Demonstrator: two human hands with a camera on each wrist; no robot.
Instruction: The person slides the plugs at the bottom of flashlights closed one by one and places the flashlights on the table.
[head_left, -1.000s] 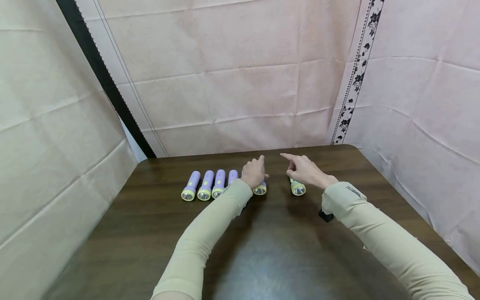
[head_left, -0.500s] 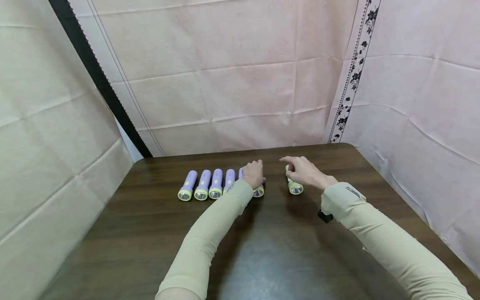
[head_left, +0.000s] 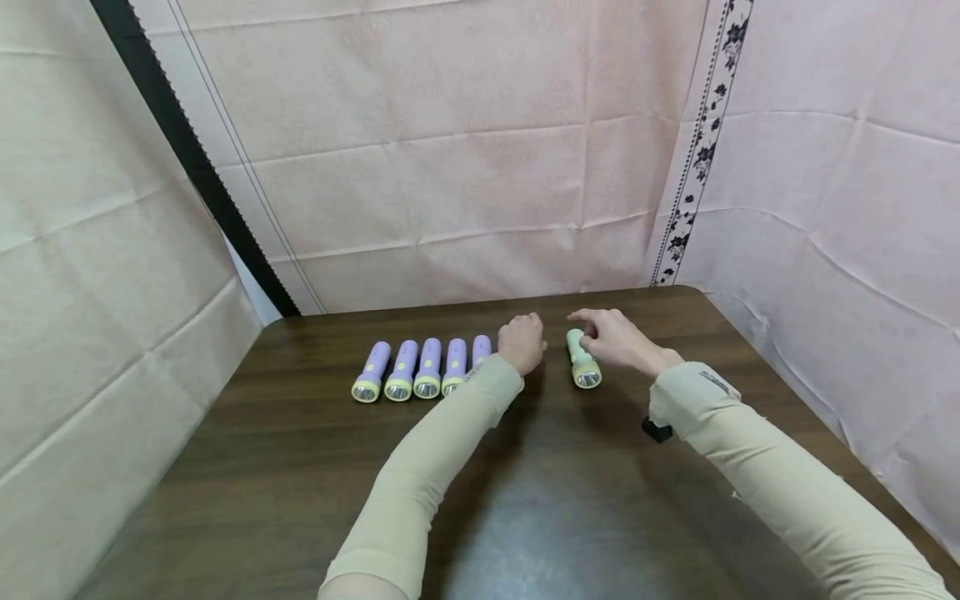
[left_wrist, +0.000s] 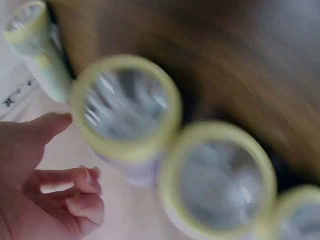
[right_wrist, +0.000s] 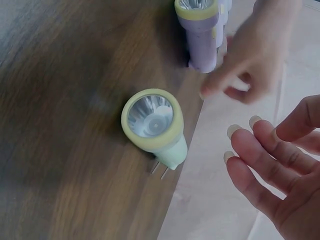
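Note:
Several purple flashlights [head_left: 429, 368] with pale yellow rims lie side by side on the table, lenses toward me. My left hand [head_left: 522, 343] is at the right end of that row, its forearm covering part of the row in the head view. In the left wrist view its fingers are loosely bent and hold nothing, beside the blurred nearest flashlight [left_wrist: 127, 107]. A mint green flashlight [head_left: 581, 358] lies apart to the right; two metal prongs show on it in the right wrist view. My right hand [head_left: 617, 340] hovers just right of it, fingers relaxed, holding nothing.
The dark wooden table [head_left: 262, 492] has its far edge just beyond the flashlights. Pale cloth [head_left: 480, 167] hangs behind it and along both sides. A small black object [head_left: 657, 430] shows under the right cuff.
My left hand has moved right, off the end purple flashlight toward the green one. More of the green flashlight now shows beside my right hand, which has shifted only slightly.

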